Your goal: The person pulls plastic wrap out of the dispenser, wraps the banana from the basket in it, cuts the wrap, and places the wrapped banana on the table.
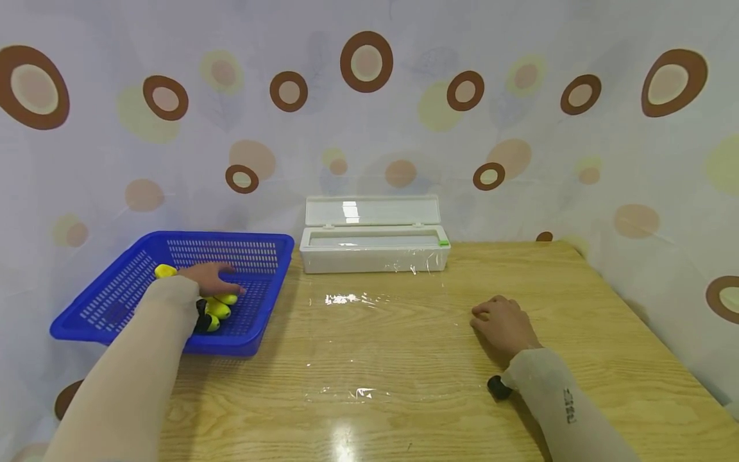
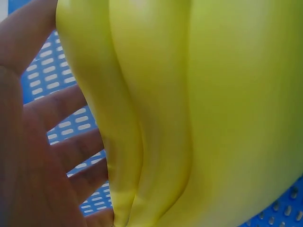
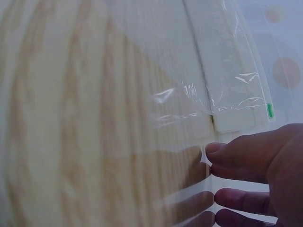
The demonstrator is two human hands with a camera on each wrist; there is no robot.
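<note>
Inside the blue basket (image 1: 274, 301), my left hand (image 1: 209, 278) is over a bunch of yellow bananas (image 1: 219, 310). Its thumb and fingers are spread apart; in the left wrist view the fingers (image 2: 57, 106) reach to the edge of the bananas (image 2: 161, 94), and some fingertips are hidden behind them. A sheet of clear plastic film (image 1: 364, 346) lies on the table from the white box (image 1: 374, 260). My right hand (image 1: 505, 324) rests on the table just right of the film, its fingertips touching the surface and no object seen in it.
The white box stands at the back against the patterned curtain (image 1: 404, 128), its lid (image 1: 381, 210) raised. A small green piece (image 1: 443, 242) sits at the box's right end. The wooden table (image 1: 577, 301) extends to the right of my right hand.
</note>
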